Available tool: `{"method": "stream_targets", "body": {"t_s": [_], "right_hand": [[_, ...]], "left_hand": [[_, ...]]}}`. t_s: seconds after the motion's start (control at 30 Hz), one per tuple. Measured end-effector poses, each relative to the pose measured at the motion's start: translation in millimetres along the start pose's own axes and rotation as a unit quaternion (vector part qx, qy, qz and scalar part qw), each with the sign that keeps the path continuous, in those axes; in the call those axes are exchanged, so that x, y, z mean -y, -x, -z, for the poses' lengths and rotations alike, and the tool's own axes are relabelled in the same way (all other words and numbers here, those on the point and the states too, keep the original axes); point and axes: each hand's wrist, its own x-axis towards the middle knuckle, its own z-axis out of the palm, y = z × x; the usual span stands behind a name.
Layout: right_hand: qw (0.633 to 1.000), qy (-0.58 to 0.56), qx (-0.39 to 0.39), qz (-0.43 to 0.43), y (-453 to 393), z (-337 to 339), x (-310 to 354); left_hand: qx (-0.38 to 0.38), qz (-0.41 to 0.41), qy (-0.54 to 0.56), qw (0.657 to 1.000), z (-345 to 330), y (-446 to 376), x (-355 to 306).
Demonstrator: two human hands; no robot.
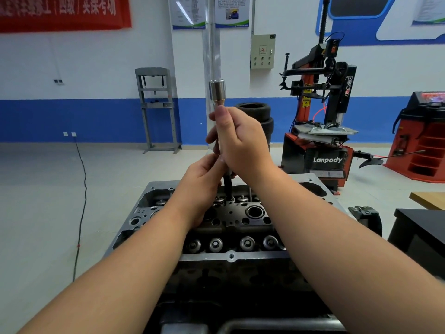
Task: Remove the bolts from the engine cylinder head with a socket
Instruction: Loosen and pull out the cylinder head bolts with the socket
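Nearest the camera, two bare forearms enter from the bottom corners, both cut off by the frame edge. Between them lies a dark, blurred band of metal at the bottom edge, too indistinct to name. Beyond it sits the engine cylinder head [231, 256], a grey cast-metal block with a flat machined rim, a near row of round, shiny valve-spring caps and a darker greasy middle with round bores. Its left half is partly hidden behind the left forearm, and its far corners fade into blur.

Above its centre, the left hand [203, 186] curls its fingers around the lower part of a long upright tool; the fingertips are hidden behind the right hand. The right hand [243, 143] sits just above, touching the left, wrapped around the pale shaft with the thumb pressed up along it. At the top stands the socket [217, 90], a smooth chrome cylinder with a brassy collar beneath. The black lower shaft reaches down to the head's middle; whether it meets a bolt there cannot be made out.

Farther off to the right, a red and black tyre changer [320, 131] stands on the pale tiled floor, stacked tyres [255, 112] left of it, and a grey steel press frame [156, 109] against the blue-and-white wall.
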Motion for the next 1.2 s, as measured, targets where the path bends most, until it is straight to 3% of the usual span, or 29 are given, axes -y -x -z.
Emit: {"method": "stream_targets", "body": {"t_s": [0.17,0.37,0.6,0.83,1.2], "right_hand": [[0.997,0.04,-0.037,0.046,1,0,0],[0.999,0.019,-0.03,0.006,-2,0,0],[0.998,0.033,-0.042,0.033,1,1,0],[1.0,-0.007,0.006,0.007,0,-1,-3],[0.998,-0.055,-0.001,-0.003,1,-1,-1]], "left_hand": [[-0.014,-0.017,-0.013,1.0,0,0,0],[0.002,0.01,0.0,1.0,-1,0,1],[-0.015,-0.03,-0.012,0.999,0,-1,3],[0.01,0.004,-0.008,1.0,-3,3,-3],[-0.037,-0.046,-0.05,0.997,-1,-2,8]]}}
